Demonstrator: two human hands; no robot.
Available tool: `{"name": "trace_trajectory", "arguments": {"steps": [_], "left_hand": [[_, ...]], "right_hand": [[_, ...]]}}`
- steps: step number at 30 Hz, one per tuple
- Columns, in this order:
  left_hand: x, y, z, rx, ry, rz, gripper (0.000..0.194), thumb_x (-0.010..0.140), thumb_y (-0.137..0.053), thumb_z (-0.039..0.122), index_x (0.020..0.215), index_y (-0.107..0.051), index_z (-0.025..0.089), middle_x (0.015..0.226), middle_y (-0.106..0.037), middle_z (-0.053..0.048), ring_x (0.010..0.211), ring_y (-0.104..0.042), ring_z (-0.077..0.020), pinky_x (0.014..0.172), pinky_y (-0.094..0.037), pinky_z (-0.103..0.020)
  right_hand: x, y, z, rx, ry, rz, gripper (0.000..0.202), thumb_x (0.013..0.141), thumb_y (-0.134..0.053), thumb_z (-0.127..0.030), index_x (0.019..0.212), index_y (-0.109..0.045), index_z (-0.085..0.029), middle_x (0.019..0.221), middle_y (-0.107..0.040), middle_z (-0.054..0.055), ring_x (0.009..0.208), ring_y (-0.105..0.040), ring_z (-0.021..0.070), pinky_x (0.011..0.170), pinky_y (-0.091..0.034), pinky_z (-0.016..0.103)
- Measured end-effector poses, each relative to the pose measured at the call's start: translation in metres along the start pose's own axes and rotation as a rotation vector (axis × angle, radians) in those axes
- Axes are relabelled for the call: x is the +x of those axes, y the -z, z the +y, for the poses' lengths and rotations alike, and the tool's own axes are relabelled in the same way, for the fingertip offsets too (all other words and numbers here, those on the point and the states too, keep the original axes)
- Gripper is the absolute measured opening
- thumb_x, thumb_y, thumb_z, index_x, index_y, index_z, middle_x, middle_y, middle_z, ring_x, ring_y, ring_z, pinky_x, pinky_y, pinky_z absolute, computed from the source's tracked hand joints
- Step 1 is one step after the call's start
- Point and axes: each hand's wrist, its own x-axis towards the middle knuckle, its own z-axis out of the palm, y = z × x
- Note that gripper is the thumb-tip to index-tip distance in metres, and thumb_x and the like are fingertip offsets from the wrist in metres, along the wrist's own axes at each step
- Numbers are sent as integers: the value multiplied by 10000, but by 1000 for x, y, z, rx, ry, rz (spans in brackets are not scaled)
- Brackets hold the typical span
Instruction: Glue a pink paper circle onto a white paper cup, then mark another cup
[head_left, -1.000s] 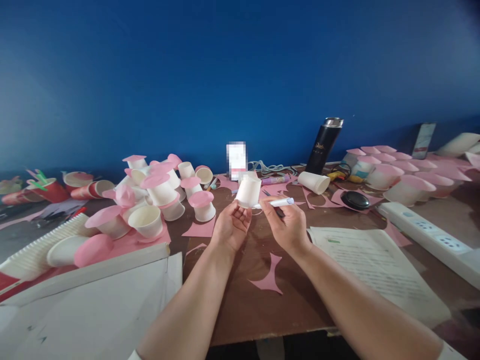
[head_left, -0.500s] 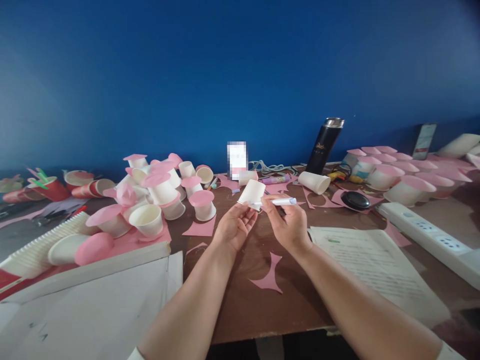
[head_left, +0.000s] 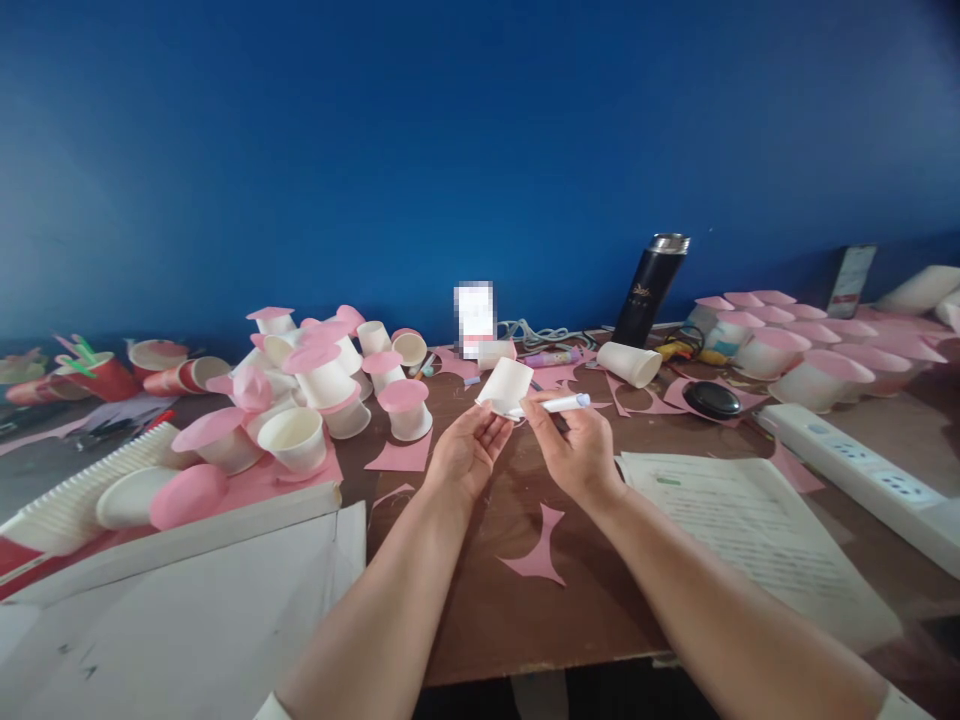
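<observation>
A white paper cup (head_left: 507, 383) is held up over the brown table (head_left: 480, 630), its side facing me. My left hand (head_left: 469, 450) grips its lower end with thumb and fingers. Between the fingers of my right hand (head_left: 574, 440) is a white pen (head_left: 561, 403), lying nearly level beside the lower edge of the cup. Whether its tip touches the cup cannot be made out. Below the hands lies a curved pink paper scrap (head_left: 541, 548).
White cups with pink discs (head_left: 319, 375) crowd the left; more (head_left: 821, 375) stand at the right. A black flask (head_left: 651, 290), an overturned cup (head_left: 628, 364), a power strip (head_left: 862, 470), printed sheets (head_left: 735, 520) and a white box (head_left: 187, 600) surround the hands.
The pen and the cup have shifted only very slightly in my hands. Both hands stay in nearly the same place.
</observation>
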Motion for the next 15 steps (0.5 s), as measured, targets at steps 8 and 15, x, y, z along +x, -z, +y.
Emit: {"name": "trace_trajectory", "arguments": {"steps": [8,15], "left_hand": [[0,0,1,-3,-11,8,54,806,-581,61,833,-626,72,759,-682,-91,702,-675,-140,744,-577,-264],[0,0,0,-27,-11,-16,57,814,-583,73,840,-633,85,772,-685,-88,715,-677,-140,737,-578,-259]], "right_hand": [[0,-1,-1,34,22,-24,151,895,-521,-289,876,-649,-211,881,-707,39,832,-648,189,791,-485,329],[-1,-1,-2,40,10,-9,142,892,-524,-284,902,-645,-211,886,-702,39,840,-648,188,786,-495,322]]}}
